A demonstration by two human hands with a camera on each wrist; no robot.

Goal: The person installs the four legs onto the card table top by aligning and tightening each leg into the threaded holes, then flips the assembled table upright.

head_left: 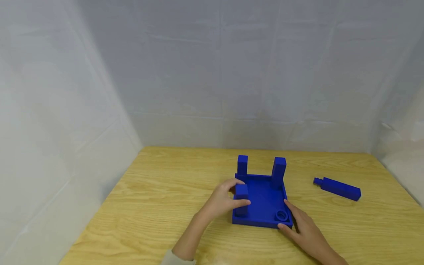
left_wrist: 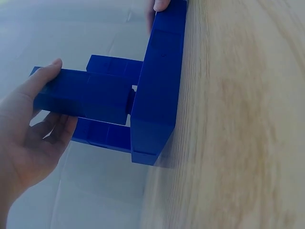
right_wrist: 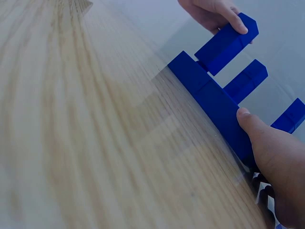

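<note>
Holding: left hand curls fingers and thumb round a blue square post, a grasping grip on its upper part
Post position: upright at the near-left corner of the blue tray; the left wrist view shows a narrow peg at its foot meeting the tray floor
Right hand: fingers fairly straight, thumb and fingertips pressed against the tray's near-right corner and side wall; grip released, nothing clasped
Tray: shallow square, flat on the wooden tabletop
Tray contents: two more posts upright at the far corners; a round socket ring at the near-right corner with no post in it
Outside the tray: a fourth post lying on its side on the tabletop, well apart to the right, peg end pointing left
</note>
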